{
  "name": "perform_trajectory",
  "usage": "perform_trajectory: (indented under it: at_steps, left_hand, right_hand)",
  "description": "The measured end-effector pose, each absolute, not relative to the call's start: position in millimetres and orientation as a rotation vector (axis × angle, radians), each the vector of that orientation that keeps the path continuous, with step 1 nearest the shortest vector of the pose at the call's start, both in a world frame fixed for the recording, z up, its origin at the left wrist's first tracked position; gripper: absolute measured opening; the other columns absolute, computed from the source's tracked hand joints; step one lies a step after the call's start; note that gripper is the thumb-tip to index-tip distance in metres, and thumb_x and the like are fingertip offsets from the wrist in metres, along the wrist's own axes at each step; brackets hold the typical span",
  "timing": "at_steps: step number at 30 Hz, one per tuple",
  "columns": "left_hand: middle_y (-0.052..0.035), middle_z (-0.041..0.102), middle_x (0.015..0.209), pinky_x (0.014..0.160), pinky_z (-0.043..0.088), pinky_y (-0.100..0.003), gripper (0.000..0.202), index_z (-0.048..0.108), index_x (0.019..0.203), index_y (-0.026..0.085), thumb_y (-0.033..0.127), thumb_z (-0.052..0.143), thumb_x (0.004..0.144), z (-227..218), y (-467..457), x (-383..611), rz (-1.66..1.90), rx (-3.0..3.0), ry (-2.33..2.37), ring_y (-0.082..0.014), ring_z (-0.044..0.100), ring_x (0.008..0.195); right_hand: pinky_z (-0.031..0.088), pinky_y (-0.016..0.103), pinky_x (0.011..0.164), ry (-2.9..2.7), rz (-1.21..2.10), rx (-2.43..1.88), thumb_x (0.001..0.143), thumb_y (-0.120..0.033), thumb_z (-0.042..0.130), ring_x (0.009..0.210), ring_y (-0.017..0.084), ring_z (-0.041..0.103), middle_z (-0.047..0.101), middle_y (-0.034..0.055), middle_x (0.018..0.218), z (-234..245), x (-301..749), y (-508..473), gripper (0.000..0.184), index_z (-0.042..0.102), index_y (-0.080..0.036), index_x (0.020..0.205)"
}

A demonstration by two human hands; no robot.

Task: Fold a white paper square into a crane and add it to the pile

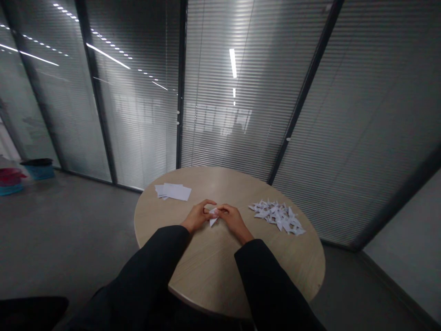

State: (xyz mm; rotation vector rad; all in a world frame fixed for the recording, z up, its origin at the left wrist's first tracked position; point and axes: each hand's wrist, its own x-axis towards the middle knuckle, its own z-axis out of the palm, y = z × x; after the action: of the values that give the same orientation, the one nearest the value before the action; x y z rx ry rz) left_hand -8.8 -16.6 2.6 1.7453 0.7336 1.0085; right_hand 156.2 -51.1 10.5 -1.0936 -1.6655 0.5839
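A small folded piece of white paper (213, 221) is held between both hands over the middle of the round table (206, 271). My left hand (200, 216) grips its left side, thumb and fingers closed on it. From the right, my right hand (232, 218) pinches the same paper, its fingertips close to those of the left. The fingers cover much of the paper, so its exact folded shape is partly hidden; a pointed end shows below them.
Flat white paper sheets (176, 191) lie overlapping at the table's back left. A heap of folded white paper pieces with pointed tips (277, 216) is spread on the right. Glass partitions with blinds (227, 138) stand behind the table. Two bins, one black-lined (39, 170), are on the floor far left.
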Motion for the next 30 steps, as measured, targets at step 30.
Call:
perform_trajectory:
  at_steps: [30]
  left_hand:
    - [0.0033,0.052,0.049,0.045,0.034,-0.021,0.041,0.047,0.064,0.017,0.054,0.064,0.069,11,-28,-2,0.786,1.738,0.550,-0.0071,0.044,0.042]
  right_hand:
    - [0.035,0.023,0.052,-1.641,0.305,-1.246,0.088,-0.040,0.037,0.054,0.014,0.048,0.048,-0.0041,0.056,16,152,-60,0.023,0.051,-0.022,0.080]
